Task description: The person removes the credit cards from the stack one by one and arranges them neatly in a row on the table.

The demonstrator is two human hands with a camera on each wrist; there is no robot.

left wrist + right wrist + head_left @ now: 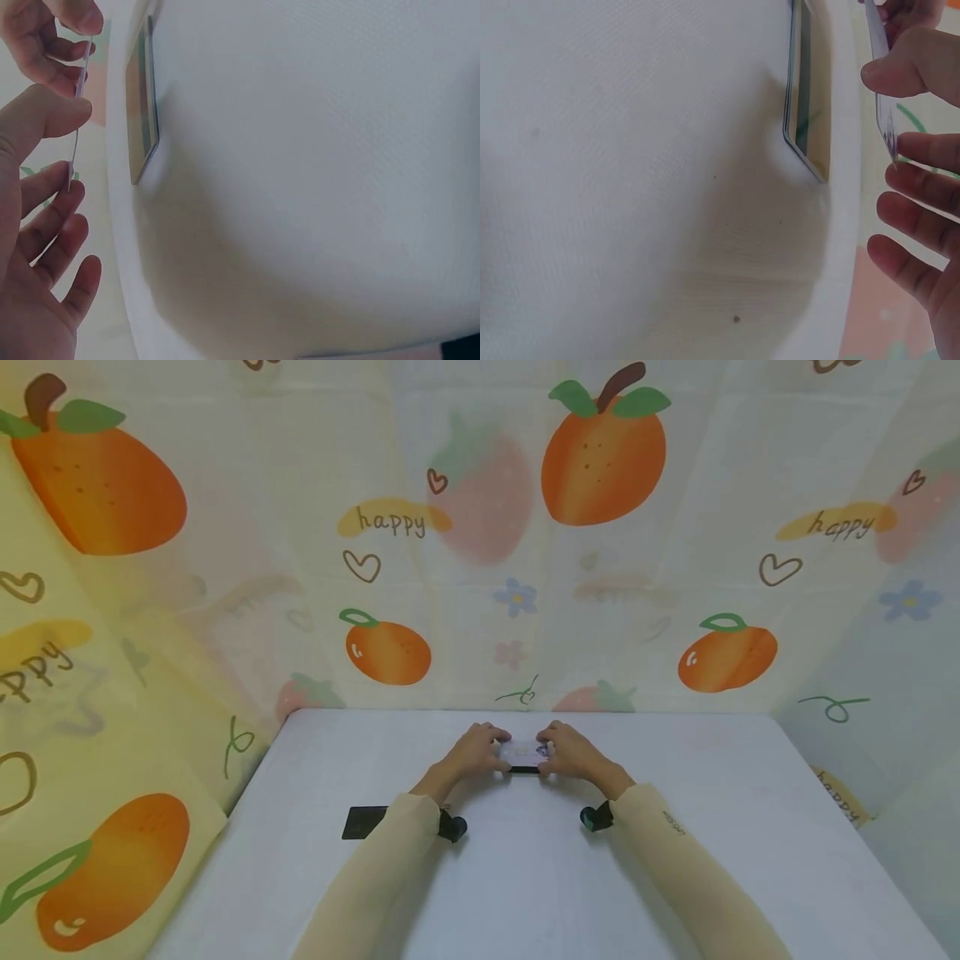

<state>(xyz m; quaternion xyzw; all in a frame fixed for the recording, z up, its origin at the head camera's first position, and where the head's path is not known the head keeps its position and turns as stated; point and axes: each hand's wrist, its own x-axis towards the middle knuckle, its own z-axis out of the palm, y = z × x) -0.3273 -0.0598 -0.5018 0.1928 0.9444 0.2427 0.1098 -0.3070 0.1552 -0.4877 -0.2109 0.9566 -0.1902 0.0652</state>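
Both hands hold a thin, translucent sheet [525, 753] with a small printed design near its right end. At its left end, my left hand [480, 750] pinches it between thumb and fingers, the outer fingers spread loose. My right hand [567, 752] pinches the right end in the same way. The sheet [886, 112] appears edge-on and slightly bent in the right wrist view. Below it, a flat, glossy, phone-like slab [142, 105] lies on the table and reflects the colours around it. In the head view only a dark strip of that slab [524, 769] shows.
A black flat rectangle [364, 822] lies on the white table [525, 877] at left, partly hidden by the left sleeve. Each wrist wears a black camera [597, 817]. A fruit-printed cloth [480, 610] hangs behind the table's far edge and along both sides.
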